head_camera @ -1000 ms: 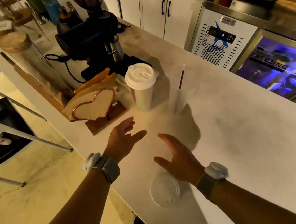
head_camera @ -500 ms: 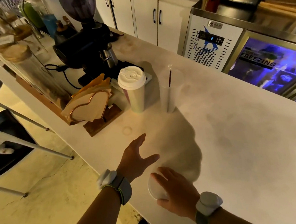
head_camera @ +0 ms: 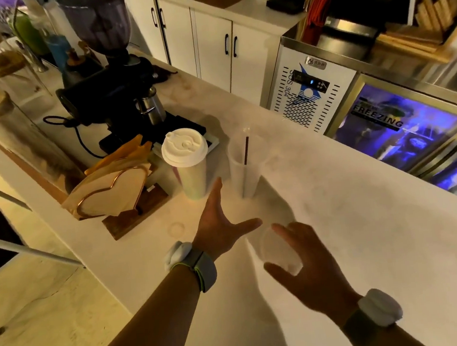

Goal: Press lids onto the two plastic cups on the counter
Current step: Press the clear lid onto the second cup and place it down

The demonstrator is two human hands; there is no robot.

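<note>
Two cups stand side by side on the white counter (head_camera: 365,215). The left cup (head_camera: 191,173) wears a white lid (head_camera: 184,147). The clear cup (head_camera: 244,165) to its right has no lid and a dark straw (head_camera: 246,148) leans inside it. My right hand (head_camera: 306,268) holds a clear round lid (head_camera: 278,251) between thumb and fingers, lifted just off the counter below the clear cup. My left hand (head_camera: 220,221) hovers with fingers spread, its fingertips close to the base of the lidded cup.
A black coffee grinder (head_camera: 113,94) and a metal jug (head_camera: 150,109) stand behind the cups. A wooden stand with paper filters (head_camera: 111,189) sits to the left. A freezer unit (head_camera: 309,95) lies beyond the counter's far edge.
My right hand has picked the clear lid up from near the counter's front edge and carried it forward. My left hand has moved toward the cups.
</note>
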